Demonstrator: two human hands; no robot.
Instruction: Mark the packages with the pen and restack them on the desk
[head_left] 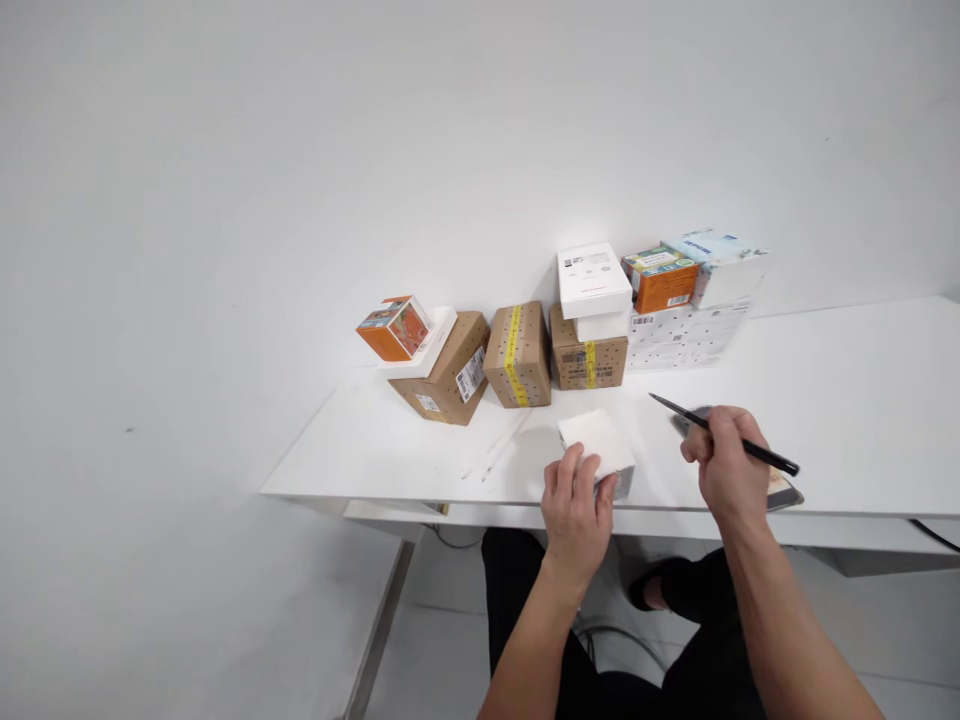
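Note:
My left hand (576, 510) has its fingers and thumb around the near side of a small white box (600, 438), steadying it on the table near the front edge. The box's top is plain white; a greyish side shows by my thumb. My right hand (729, 460) grips a slim black pen (759, 455), held slantwise with its thin tapered tip pointing left, apart from the box. Beneath that hand lies a flat dark-edged object (785, 495), mostly covered, so its kind is unclear.
Along the wall stand brown cartons (517, 355) with yellow tape, and a patterned white box (690, 335) under smaller boxes. A white box (594, 280) tops one stack; an orange box (396, 328) tops another. Thin pale sticks (506, 445) lie on the white table (862, 400).

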